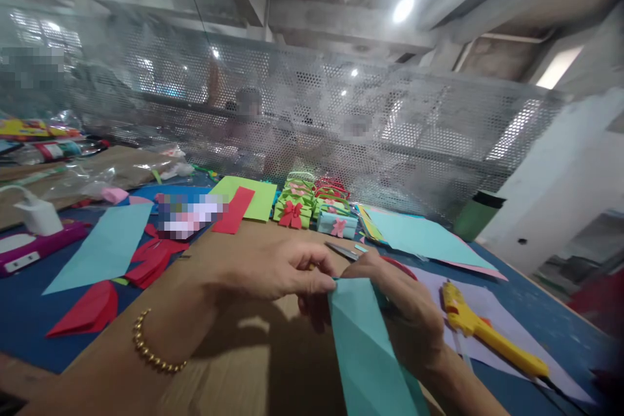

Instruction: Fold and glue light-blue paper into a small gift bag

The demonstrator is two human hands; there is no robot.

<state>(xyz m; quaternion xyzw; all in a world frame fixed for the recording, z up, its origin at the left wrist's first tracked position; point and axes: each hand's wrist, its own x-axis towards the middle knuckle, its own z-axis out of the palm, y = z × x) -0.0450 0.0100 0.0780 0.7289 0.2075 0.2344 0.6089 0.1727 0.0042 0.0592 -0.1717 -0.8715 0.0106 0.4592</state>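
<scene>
My left hand [277,270] and my right hand [404,302] both pinch the top edge of a folded teal paper strip [365,351], which runs down toward the lower edge of the view over a brown cardboard sheet [234,351]. A gold bead bracelet [151,351] is on my left wrist. Just beyond my fingers lie scissors [344,250]. A yellow glue gun [487,331] rests on white paper to the right of my right hand.
Small paper baskets with bows [312,208] stand at the back middle. Teal sheets [104,247], red pieces [88,312], a green sheet [253,198] and a white charger [36,211] lie on the blue table. A perforated metal screen [341,117] with people behind it rises beyond.
</scene>
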